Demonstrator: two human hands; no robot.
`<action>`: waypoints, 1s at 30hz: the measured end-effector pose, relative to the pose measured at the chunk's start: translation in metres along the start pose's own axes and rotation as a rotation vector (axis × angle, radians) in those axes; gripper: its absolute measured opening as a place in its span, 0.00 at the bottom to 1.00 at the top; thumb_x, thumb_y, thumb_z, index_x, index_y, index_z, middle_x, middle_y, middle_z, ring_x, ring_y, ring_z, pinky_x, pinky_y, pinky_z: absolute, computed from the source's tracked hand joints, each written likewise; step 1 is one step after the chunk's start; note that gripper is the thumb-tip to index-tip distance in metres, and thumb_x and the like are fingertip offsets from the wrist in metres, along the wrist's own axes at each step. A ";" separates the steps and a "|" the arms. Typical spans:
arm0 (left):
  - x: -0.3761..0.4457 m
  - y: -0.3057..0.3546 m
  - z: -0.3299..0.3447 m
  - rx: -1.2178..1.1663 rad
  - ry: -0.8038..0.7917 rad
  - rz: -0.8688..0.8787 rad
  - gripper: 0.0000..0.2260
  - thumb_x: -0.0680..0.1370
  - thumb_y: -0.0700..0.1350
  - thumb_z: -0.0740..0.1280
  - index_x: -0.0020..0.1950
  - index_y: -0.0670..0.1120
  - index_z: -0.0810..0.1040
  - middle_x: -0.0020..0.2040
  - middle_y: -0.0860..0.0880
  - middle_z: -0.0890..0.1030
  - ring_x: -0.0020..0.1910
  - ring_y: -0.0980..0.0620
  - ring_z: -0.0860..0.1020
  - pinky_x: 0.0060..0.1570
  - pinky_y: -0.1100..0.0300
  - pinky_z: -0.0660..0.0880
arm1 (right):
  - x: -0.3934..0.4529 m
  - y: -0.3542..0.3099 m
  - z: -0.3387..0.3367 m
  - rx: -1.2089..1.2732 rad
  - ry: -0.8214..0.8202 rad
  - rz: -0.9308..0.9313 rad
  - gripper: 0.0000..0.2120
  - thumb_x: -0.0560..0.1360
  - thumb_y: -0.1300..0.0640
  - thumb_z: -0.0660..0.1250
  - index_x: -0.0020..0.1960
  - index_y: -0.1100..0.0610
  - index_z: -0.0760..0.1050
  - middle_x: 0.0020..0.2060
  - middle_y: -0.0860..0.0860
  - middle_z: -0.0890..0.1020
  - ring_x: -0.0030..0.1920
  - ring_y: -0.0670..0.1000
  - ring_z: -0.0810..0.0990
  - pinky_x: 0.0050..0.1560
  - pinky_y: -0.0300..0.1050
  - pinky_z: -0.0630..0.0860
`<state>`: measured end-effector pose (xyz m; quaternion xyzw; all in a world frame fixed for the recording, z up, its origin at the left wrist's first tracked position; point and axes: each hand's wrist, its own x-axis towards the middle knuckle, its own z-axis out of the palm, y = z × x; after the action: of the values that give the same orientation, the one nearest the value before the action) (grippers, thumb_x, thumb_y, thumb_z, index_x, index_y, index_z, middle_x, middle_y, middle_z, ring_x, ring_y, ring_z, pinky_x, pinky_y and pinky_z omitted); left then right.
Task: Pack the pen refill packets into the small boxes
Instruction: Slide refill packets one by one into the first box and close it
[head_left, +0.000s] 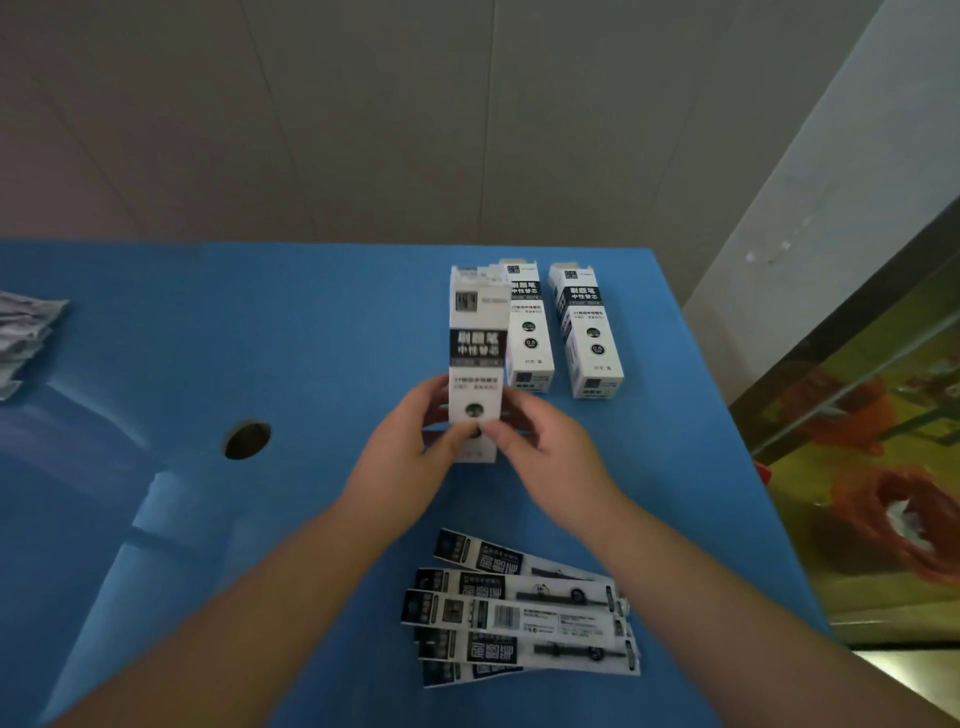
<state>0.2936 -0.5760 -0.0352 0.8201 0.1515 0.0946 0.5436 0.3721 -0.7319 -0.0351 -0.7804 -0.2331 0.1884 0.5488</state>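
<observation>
A tall white-and-black small box (478, 332) is held above the blue table (322, 332), upright and blurred, its top flap open. My left hand (415, 452) grips its lower left side and my right hand (535, 441) its lower right side. Two more small boxes (527, 332) (589, 338) lie behind it on the table, top flaps open. Several flat pen refill packets (519, 613) lie fanned in a pile near the front edge, between my forearms.
A round hole (248, 440) is cut in the table left of my hands. Crumpled plastic wrappers (23, 338) lie at the far left edge. The table's right edge drops to a patterned floor with an orange object (914, 519).
</observation>
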 end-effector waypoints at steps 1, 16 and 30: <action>0.004 0.003 -0.003 -0.009 0.021 -0.002 0.16 0.82 0.43 0.67 0.69 0.52 0.74 0.58 0.64 0.80 0.56 0.71 0.77 0.49 0.77 0.72 | 0.006 -0.005 0.001 -0.013 0.007 -0.009 0.16 0.81 0.55 0.66 0.68 0.47 0.76 0.56 0.39 0.83 0.56 0.35 0.80 0.55 0.29 0.74; 0.069 0.010 -0.033 0.010 0.132 -0.109 0.14 0.83 0.47 0.66 0.69 0.54 0.76 0.57 0.62 0.81 0.50 0.66 0.80 0.42 0.74 0.72 | 0.089 -0.030 0.029 -0.125 0.066 0.039 0.12 0.83 0.50 0.61 0.60 0.51 0.81 0.54 0.50 0.83 0.54 0.51 0.81 0.55 0.52 0.79; 0.096 -0.023 -0.033 0.083 0.158 -0.092 0.19 0.79 0.40 0.70 0.65 0.55 0.68 0.54 0.66 0.76 0.52 0.68 0.76 0.49 0.74 0.73 | 0.113 -0.014 0.049 -0.149 0.120 0.001 0.12 0.81 0.59 0.65 0.64 0.55 0.78 0.59 0.49 0.83 0.57 0.47 0.80 0.54 0.34 0.74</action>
<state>0.3697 -0.5055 -0.0443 0.8242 0.2350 0.1276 0.4992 0.4354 -0.6259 -0.0422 -0.8289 -0.2128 0.1235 0.5023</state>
